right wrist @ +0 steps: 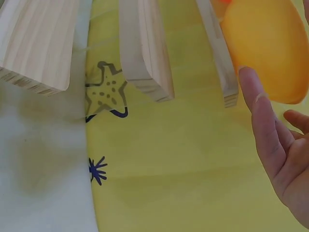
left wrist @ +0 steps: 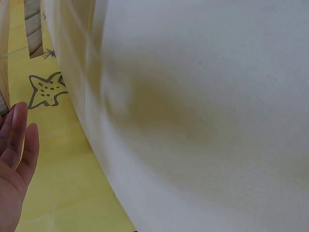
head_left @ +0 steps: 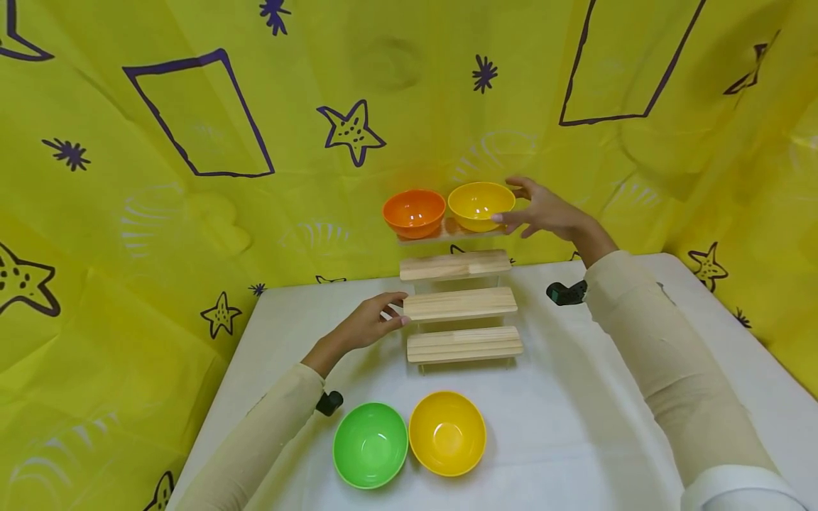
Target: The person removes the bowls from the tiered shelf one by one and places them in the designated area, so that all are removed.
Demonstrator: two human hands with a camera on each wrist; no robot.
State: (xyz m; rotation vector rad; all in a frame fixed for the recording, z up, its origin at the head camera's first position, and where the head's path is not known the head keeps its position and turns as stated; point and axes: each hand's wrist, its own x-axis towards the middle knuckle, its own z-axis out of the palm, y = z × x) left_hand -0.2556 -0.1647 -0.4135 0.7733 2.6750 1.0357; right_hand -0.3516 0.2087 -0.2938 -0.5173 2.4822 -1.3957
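A stepped stand with several pale wooden boards rises on the table. An orange bowl and a yellow bowl sit side by side on its top board. My right hand is at the right side of that yellow bowl, thumb in front and fingers spread about the rim. In the right wrist view, extended fingers lie close beside the yellow bowl. My left hand touches the left end of a middle board with relaxed fingers. The left wrist view shows its fingers only partly curved.
Nearer the front of the white table, a green bowl and a second yellow bowl stand side by side. A yellow patterned cloth hangs behind and at both sides. Dark wrist cameras show below the sleeves.
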